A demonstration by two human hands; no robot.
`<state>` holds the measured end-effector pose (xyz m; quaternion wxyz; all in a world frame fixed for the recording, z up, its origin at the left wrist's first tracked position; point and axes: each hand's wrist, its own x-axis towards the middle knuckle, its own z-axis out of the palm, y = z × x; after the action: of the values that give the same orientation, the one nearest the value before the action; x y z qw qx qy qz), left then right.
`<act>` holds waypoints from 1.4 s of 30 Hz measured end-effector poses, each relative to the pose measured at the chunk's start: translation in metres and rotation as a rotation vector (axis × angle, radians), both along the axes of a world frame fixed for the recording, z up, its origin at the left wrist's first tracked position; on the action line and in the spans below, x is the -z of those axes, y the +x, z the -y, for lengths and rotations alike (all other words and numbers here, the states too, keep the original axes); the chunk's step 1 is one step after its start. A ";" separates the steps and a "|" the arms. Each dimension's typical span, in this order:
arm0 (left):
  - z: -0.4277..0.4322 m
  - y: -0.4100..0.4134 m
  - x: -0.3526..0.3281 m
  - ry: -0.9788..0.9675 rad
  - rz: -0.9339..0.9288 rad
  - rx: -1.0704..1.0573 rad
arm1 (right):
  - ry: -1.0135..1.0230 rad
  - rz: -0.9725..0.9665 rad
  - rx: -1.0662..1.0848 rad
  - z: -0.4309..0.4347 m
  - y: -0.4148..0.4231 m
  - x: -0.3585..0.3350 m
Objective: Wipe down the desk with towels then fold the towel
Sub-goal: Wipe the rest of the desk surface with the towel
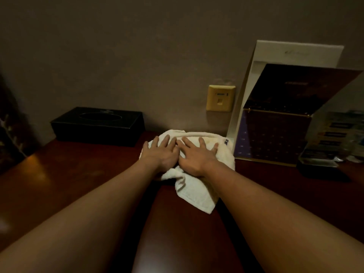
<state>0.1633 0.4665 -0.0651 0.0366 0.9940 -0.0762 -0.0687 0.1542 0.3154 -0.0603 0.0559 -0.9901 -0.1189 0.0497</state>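
Pressing flat, 2 hands lay side by side on the white towel (194,194), which sat bunched on the dark wooden desk (78,184) toward its far edge, near the wall. Left hand (160,154) covered the towel's 9 o'clock side, palm down, fingers straight and spread wide. Right hand (197,157) covered the 3 o'clock side, fingers straight and fanned too, the little finger reaching toward a small dark tag (227,142) at the towel's edge. The 2 hands nearly touched in the middle, and neither gripped any cloth. A loose flap of towel trailed back toward 6 o'clock, between the forearms. At 10 o'clock from the towel, a black tissue box (98,125) stood against the wall. At 12 o'clock, up on the wall, was a yellowish socket plate (220,97). At 2 o'clock stood a dark box (275,138) with a dark panel tilted up over it and a white card (295,54) leaning behind. Further toward 3 o'clock sat a small black tray (323,170), its contents too blurred to tell.
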 end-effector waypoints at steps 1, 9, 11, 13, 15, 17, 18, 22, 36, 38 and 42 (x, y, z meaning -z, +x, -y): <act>0.001 -0.013 -0.002 -0.012 0.006 0.001 | -0.009 0.000 0.001 0.001 -0.012 0.000; 0.005 -0.098 0.012 0.023 0.024 0.097 | -0.009 0.008 -0.027 0.011 -0.107 0.003; 0.007 -0.121 0.012 0.012 0.023 0.111 | -0.013 0.010 -0.018 0.014 -0.131 0.004; 0.009 -0.141 0.014 -0.002 0.028 0.135 | -0.021 0.016 -0.016 0.017 -0.152 0.007; 0.010 -0.158 0.015 0.015 0.048 0.157 | -0.021 0.019 -0.015 0.019 -0.168 0.009; 0.010 -0.165 0.015 0.023 0.051 0.166 | -0.016 0.017 -0.007 0.019 -0.175 0.009; 0.010 -0.167 0.014 0.023 0.057 0.167 | -0.016 0.018 -0.003 0.019 -0.175 0.009; 0.008 -0.155 0.008 -0.023 0.055 0.139 | -0.037 0.013 0.001 0.013 -0.158 0.011; -0.030 -0.015 0.010 -0.099 0.090 -0.040 | -0.006 0.009 -0.088 -0.035 -0.010 0.007; -0.036 0.009 0.014 -0.024 0.107 0.001 | 0.003 0.020 -0.093 -0.039 0.007 0.009; -0.042 0.040 0.023 0.052 0.131 0.013 | 0.007 0.041 -0.117 -0.044 0.034 0.011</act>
<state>0.2033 0.5088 -0.0879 0.0054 0.9965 -0.0830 -0.0059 0.1882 0.3594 -0.0709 0.0539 -0.9820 -0.1780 0.0320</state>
